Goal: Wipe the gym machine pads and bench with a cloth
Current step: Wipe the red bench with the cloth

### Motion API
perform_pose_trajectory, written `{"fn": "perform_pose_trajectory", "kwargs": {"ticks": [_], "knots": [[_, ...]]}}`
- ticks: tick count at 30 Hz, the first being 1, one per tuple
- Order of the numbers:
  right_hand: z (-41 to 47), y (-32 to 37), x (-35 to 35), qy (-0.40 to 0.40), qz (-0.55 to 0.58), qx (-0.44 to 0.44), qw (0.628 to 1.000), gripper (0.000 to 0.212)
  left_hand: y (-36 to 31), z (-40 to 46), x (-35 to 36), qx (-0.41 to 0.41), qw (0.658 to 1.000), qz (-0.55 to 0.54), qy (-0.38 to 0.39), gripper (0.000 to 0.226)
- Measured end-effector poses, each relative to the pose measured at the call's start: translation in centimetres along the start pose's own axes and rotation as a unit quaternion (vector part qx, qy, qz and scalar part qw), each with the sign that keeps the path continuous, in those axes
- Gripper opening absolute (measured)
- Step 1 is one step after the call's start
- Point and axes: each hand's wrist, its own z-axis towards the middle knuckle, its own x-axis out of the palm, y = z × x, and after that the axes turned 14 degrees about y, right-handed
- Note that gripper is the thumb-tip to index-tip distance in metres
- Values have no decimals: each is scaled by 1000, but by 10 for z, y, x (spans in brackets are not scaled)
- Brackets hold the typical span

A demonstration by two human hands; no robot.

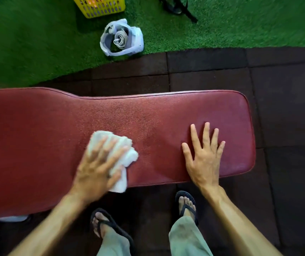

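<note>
My left grip (pixel 99 169) presses the bunched white cloth (pixel 117 154) flat-fingered onto the red counter (pixel 37 135) mid-pad to scrub w/ pressure, while my right grip (pixel 204 156), splayed open, braces near its end.

The cloth (pixel 113 156) is pressed on the tabletop (pixel 148 115) under the left hand (pixel 94 172). The right hand (pixel 204 159) is laid flat to its right.
</note>
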Motion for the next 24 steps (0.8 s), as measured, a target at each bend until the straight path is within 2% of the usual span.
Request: {"fn": "perform_pose_trajectory", "kwargs": {"ticks": [1, 3, 5, 6, 8, 11, 14, 16, 18, 20, 22, 24], "knots": [[1, 7, 2, 0, -11, -16, 1000, 63, 27, 1, -4, -25, 1000, -10, 9, 57], [4, 17, 6, -11, -25, -25, 999, 62, 58, 27, -16, -125, 989, -75, -2, 58], [5, 18, 8, -19, -26, -21, 999, 62, 52, 74, -29, -215, 967, -126, -50, 55], [6, 16, 9, -23, -27, -24, 999, 63, 39, 97, -31, -227, 964, -127, -58, 55], [6, 13, 10, -24, -28, -28, 999, 63, 2, 125, -31, -192, 975, -106, -45, 56], [6, 14, 11, -27, -29, -28, 999, 63, -40, 100, -18, -130, 987, -89, -26, 57], [4, 17, 9, -21, -16, -24, 999, 63, -37, 23, 0, -23, 997, -66, 19, 59], [3, 29, 9, -13, -21, -40, 999, 62, -3, -31, 8, 13, 999, -37, 38, 57], [4, 51, 14, -2, -41, -78, 996, 62, 49, -54, 0, -13, 999, -19, 40, 56], [7, 79, 21, 1, -43, -103, 994, 61, 94, -37, -13, -71, 996, -40, 37, 55], [12, 104, 26, -4, -19, -106, 994, 60, 109, 6, -25, -156, 985, -78, 4, 56], [18, 119, 29, -14, -7, -103, 995, 59, 95, 48, -25, -221, 970, -95, -32, 56]]}}
